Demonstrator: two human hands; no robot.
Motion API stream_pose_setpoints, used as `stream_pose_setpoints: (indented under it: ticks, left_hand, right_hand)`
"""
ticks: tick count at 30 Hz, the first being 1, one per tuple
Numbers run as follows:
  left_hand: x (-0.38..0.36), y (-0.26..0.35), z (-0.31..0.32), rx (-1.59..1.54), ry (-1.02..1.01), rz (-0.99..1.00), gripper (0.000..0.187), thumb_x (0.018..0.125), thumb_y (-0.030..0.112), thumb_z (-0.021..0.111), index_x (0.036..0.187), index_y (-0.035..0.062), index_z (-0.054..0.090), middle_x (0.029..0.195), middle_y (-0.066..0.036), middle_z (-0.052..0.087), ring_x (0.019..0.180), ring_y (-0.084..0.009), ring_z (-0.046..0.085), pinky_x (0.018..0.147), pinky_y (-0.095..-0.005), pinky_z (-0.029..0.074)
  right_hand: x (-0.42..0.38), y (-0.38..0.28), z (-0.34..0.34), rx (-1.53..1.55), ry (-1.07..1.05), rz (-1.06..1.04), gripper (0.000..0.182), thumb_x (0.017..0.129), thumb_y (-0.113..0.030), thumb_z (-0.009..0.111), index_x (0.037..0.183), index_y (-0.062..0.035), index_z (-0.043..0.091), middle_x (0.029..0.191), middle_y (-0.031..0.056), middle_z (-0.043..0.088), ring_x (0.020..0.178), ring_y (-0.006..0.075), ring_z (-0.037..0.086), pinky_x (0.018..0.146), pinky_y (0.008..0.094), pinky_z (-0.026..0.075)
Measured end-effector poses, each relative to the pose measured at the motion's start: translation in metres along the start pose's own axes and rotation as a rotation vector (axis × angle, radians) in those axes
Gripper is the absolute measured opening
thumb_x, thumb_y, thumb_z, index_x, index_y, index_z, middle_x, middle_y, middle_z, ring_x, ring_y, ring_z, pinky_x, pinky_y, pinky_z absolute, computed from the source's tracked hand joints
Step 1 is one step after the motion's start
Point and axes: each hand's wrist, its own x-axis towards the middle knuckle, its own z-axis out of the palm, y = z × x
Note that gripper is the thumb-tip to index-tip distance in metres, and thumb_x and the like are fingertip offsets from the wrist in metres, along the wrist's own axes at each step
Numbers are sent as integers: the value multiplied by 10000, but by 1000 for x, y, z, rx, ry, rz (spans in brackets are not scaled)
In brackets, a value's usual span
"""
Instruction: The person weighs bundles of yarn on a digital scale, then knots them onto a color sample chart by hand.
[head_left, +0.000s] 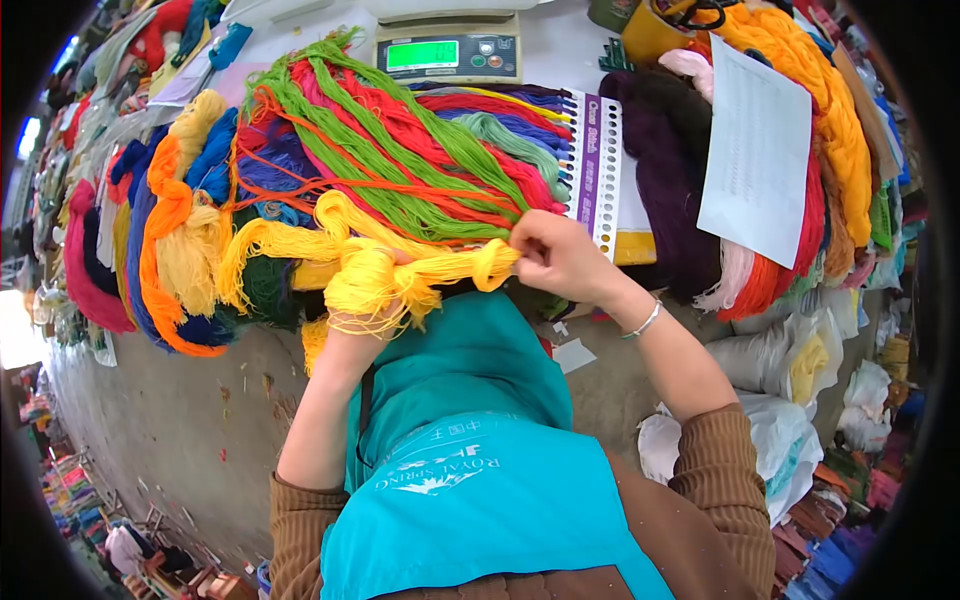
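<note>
A bundle of yellow thread stretches between my two hands at the near edge of the table. My left hand is wrapped round its thick, bunched part, with strands hanging over the fingers. At the knotted right end, my right hand pinches the yellow thread between thumb and fingers. Just beyond lie long green skeins with red and orange strands among them. Their right ends reach a purple and white card with a row of holes, which holds several coloured threads.
A scale with a lit green display stands at the back. Orange, blue and cream skeins hang over the table's left edge. On the right are dark purple yarn, a paper sheet and orange yarn. Plastic bags lie lower right.
</note>
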Motion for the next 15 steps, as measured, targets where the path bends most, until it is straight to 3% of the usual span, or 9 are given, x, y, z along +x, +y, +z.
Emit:
stream_pose_setpoints:
  ticks: [2, 4, 6, 9, 13, 15]
  left_hand:
    - [3, 6, -1, 13, -90, 19, 247, 847, 37, 662, 1093, 33, 632, 986, -140, 652, 942, -319, 643, 824, -406, 510]
    - [5, 6, 0, 24, -136, 5, 247, 859, 84, 669, 1102, 45, 654, 1043, -133, 668, 987, -322, 646, 840, -424, 513]
    - [5, 1, 4, 216, -168, 102, 253, 853, 123, 680, 1096, 56, 667, 1047, -128, 676, 1003, -342, 644, 851, -434, 515]
    - [9, 0, 2, 245, -226, 231, 321, 840, 94, 675, 1149, 21, 628, 1062, -174, 659, 1013, -375, 625, 884, -449, 498]
    - [12, -2, -1, 162, -295, 162, 320, 826, 131, 692, 1137, 61, 662, 1051, -131, 674, 1013, -346, 642, 869, -451, 511]
    - [16, -2, -3, 272, -261, 219, 323, 857, 141, 673, 1167, 55, 649, 1090, -141, 669, 1053, -353, 630, 900, -450, 503]
  right_hand:
    - [-3, 2, -7, 302, -8, 127, 131, 781, 59, 583, 875, -29, 557, 903, -4, 548, 706, 31, 519, 595, 207, 419]
    - [-3, 4, -9, 446, -4, 143, 144, 782, 69, 575, 888, -27, 553, 913, 3, 556, 712, 36, 519, 602, 198, 422]
    - [-4, -7, -18, 684, -26, 285, 159, 795, 64, 539, 926, -26, 532, 939, 21, 572, 744, 35, 518, 627, 180, 437]
    - [-7, 5, -23, 800, -43, 325, 167, 800, 36, 520, 951, -35, 511, 924, 13, 561, 767, 34, 519, 639, 191, 438]
    - [-9, 9, -18, 756, -28, 224, 116, 839, 6, 515, 943, -44, 503, 865, -3, 533, 750, 24, 494, 625, 197, 414]
    - [-10, 16, -15, 563, -64, 157, 149, 830, 27, 514, 954, -53, 493, 834, -6, 511, 740, 31, 482, 621, 201, 408]
